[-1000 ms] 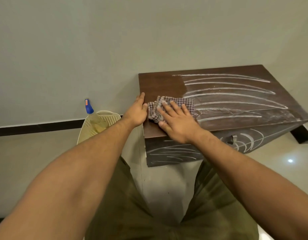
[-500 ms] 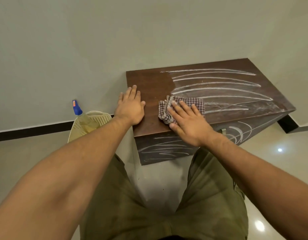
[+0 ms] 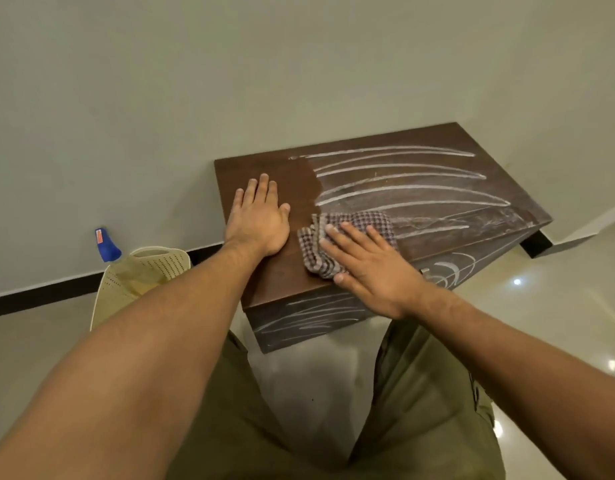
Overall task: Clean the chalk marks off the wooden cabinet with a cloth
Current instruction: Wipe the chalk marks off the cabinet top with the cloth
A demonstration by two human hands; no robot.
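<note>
A low dark wooden cabinet (image 3: pixel 472 233) stands against the wall. Long white chalk marks (image 3: pixel 403 168) streak the right part of its top, and more cover its front face (image 3: pixel 316 323). The left part of the top is bare brown wood. A checked cloth (image 3: pixel 364 223) lies bunched near the front edge of the top. My right hand (image 3: pixel 371 268) presses flat on the cloth with fingers spread. My left hand (image 3: pixel 261 220) rests flat on the bare wood to the left of the cloth, holding nothing.
A cream perforated plastic basket (image 3: pixel 143 275) stands on the floor left of the cabinet, with a blue-topped spray bottle (image 3: pixel 106 245) in it. The wall runs close behind the cabinet. Glossy tiled floor (image 3: pixel 558 306) lies to the right. My olive-trousered legs are below.
My left hand moved from the cabinet's left edge onto the top and lies flat there. My right hand slid the cloth rightward along the front of the top.
</note>
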